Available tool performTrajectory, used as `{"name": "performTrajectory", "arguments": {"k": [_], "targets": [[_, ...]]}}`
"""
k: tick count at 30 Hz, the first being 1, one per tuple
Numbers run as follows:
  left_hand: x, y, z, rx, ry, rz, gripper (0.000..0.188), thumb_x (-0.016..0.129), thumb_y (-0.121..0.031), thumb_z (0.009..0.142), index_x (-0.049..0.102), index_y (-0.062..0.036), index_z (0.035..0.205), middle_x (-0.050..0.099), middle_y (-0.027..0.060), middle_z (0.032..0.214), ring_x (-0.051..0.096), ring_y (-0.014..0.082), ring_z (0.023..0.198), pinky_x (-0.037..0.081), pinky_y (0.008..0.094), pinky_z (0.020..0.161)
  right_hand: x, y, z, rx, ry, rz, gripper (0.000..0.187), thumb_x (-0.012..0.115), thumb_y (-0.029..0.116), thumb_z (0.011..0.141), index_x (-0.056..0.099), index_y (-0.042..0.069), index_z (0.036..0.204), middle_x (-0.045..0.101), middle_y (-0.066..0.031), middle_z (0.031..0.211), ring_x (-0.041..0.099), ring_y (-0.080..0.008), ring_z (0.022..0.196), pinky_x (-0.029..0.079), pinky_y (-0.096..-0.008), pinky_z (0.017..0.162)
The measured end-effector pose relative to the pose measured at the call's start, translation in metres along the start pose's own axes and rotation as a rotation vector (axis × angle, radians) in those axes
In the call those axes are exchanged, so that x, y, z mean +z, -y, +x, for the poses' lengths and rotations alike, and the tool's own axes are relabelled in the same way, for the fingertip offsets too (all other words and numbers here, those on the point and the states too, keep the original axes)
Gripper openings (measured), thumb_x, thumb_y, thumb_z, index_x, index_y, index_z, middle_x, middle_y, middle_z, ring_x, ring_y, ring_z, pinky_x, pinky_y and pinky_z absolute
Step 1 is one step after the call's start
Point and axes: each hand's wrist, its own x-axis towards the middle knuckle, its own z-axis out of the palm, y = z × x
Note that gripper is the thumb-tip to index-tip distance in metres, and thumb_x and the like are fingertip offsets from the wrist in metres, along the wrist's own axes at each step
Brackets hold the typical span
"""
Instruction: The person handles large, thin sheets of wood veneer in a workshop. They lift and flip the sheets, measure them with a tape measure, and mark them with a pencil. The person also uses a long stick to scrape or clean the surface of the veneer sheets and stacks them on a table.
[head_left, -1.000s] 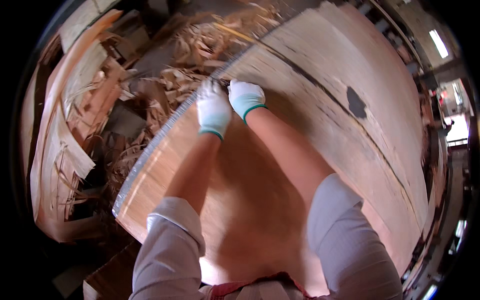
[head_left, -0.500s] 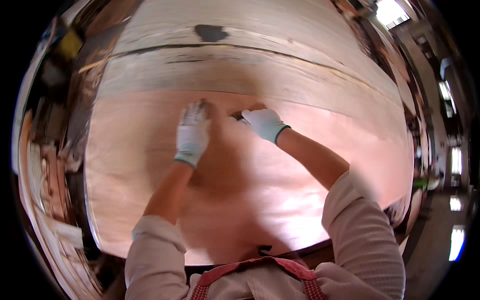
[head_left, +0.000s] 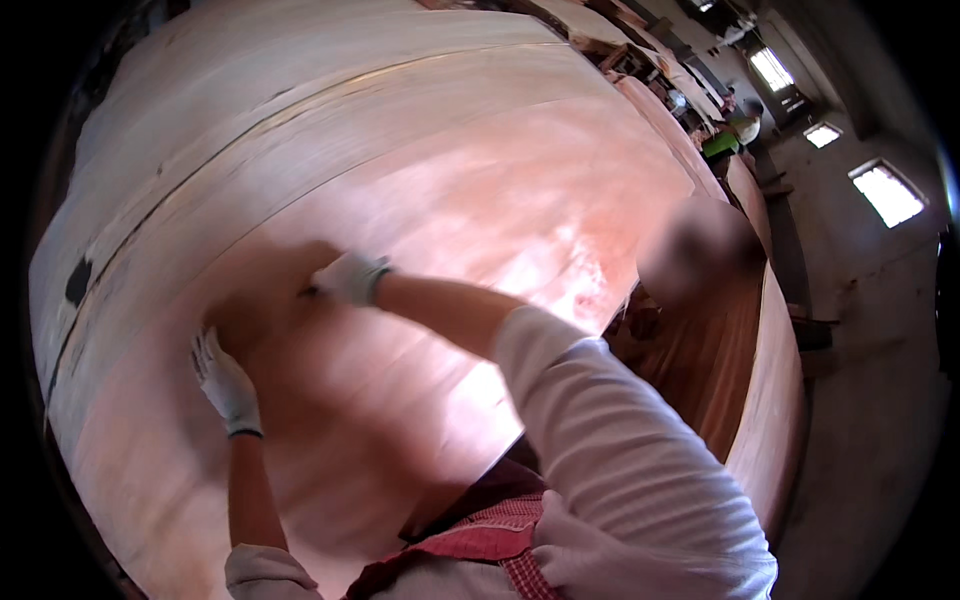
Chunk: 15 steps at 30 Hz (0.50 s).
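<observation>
A broad, thin pinkish wood veneer sheet lies beneath both my hands. My left hand, in a white glove with a dark cuff edge, rests on or just over the sheet with its fingers stretched out. Farther right, my right hand, gloved too, is closed around a small dark tool. Only the tool's tip shows past the fingers, so its kind cannot be made out. Both hands throw shadows on the sheet.
Paler veneer adjoins the far side, with a long dark crack and a dark hole. Reddish-brown boards lie at the right, beside a curved pale sheet edge. A person is in the background near a bright window.
The view has swung to the right, so the sheet looks tilted and more of the room shows. Both hands now appear farther left; the right stays closed, the left outstretched.
</observation>
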Motion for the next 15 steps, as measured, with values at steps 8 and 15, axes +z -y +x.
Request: {"name": "performTrajectory", "arguments": {"k": [8, 15], "targets": [[0.028, -0.085, -0.013, -0.073, 0.091, 0.218, 0.043, 0.034, -0.012, 0.098, 0.034, -0.0031, 0.140, 0.034, 0.0084, 0.148, 0.030, 0.0251, 0.137, 0.022, 0.0393, 0.115, -0.093, -0.084, -0.048, -0.009, 0.287, -0.044, 0.029, 0.054, 0.031, 0.085, 0.069, 0.020, 0.108, 0.064, -0.0049, 0.116, 0.060, -0.0257, 0.107, 0.050, -0.0449, 0.085], [0.046, -0.254, 0.054, -0.678, 0.157, -1.350, 0.043, 0.032, -0.014, 0.099, 0.037, -0.0003, 0.139, 0.037, 0.0139, 0.145, 0.032, 0.0234, 0.135, 0.022, 0.0350, 0.114, -0.108, -0.333, -0.219, 0.270, 0.242, -0.125, 0.023, 0.047, 0.027, 0.093, 0.061, 0.010, 0.099, 0.068, -0.0117, 0.085, 0.067, -0.0309, 0.078, 0.052, -0.0435, 0.067]]}}
